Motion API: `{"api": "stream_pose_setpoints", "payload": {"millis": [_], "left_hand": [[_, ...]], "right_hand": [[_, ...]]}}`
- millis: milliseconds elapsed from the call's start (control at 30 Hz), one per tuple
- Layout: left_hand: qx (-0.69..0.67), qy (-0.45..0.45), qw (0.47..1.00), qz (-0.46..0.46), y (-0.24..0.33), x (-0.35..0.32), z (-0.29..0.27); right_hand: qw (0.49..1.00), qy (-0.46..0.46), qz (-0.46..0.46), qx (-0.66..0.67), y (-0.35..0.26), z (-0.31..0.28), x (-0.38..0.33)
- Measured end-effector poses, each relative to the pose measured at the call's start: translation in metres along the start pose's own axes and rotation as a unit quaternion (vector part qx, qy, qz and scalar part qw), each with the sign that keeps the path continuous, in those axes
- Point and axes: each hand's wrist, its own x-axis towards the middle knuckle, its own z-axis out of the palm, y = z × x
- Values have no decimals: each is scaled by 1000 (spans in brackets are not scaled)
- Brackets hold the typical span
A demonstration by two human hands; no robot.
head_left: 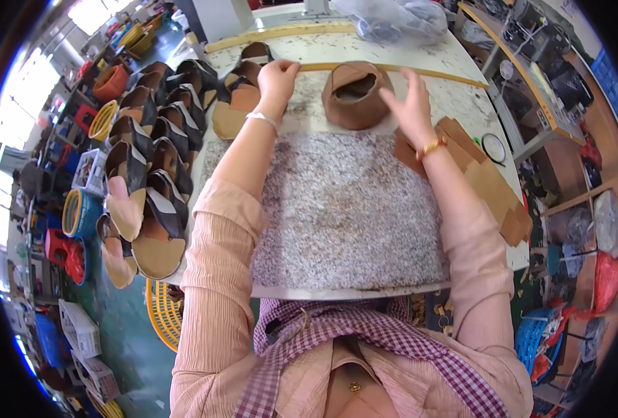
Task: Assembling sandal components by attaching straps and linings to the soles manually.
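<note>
My left hand (277, 85) is closed at the far side of the worktable, its fingertips pressed together; whatever it may hold is too small to make out. Just left of it lies a shoe upper (233, 118) with a tan piece at its end. My right hand (412, 110) has its fingers spread beside a rounded brown pot (353, 115) with a dark opening on top. Its thumb is close to the pot's rim, and I cannot tell whether they touch. Beneath my forearms is a speckled grey stone slab (351, 216).
Rows of dark shoe uppers (162, 167) with tan parts crowd the left side. Flat brown pieces (493, 188) lie under and beyond my right wrist, near a dark ring (493, 148). A yellow strip (434, 74) crosses behind the pot; a clear plastic bag (399, 21) sits farther back.
</note>
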Motion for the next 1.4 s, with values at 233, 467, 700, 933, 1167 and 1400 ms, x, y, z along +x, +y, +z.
{"api": "stream_pose_setpoints", "payload": {"millis": [233, 467, 700, 933, 1167, 1400], "left_hand": [[188, 131, 964, -133, 14, -5, -51], [335, 63, 939, -45, -44, 29, -39], [95, 97, 988, 71, -17, 48, -187], [264, -210, 918, 206, 79, -124, -201], [390, -312, 818, 286, 36, -239, -178], [422, -282, 824, 252, 56, -286, -187]], "right_hand": [[939, -58, -98, -325, 19, 55, -6], [914, -92, -92, -384, 14, 52, 6], [961, -74, -172, -204, 11, 42, 20], [973, 63, -86, -203, -7, 16, 67], [944, -81, -25, -320, -8, 54, 22], [971, -123, -195, -67, -81, 57, 6]]}}
